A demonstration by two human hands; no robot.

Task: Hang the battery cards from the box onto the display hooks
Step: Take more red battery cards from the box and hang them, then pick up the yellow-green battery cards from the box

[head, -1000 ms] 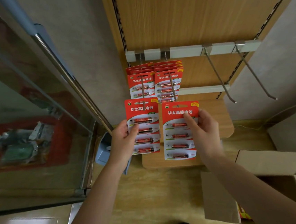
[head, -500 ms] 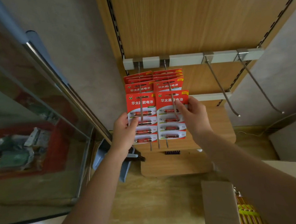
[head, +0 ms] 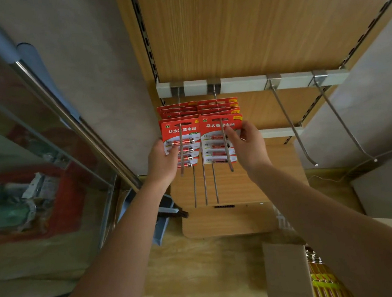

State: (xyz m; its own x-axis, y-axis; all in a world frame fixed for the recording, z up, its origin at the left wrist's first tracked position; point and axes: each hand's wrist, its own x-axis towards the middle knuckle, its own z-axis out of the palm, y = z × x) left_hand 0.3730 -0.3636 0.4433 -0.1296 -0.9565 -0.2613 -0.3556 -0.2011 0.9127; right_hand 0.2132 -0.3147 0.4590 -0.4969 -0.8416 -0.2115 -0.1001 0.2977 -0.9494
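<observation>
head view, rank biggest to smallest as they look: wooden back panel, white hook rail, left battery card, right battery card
1. wooden back panel, by far the largest.
2. white hook rail, long but thin.
3. left battery card and right battery card: they look alike, so no ranking between them.

1 head-worn wide-angle view; it looks forward and down along both forearms, close to the grip; left hand [head: 164, 162] and right hand [head: 250, 146] hold battery cards [head: 189, 128] mid-frame; back panel [head: 250, 23] beyond the grip, box [head: 286, 273] below-right of it.
</observation>
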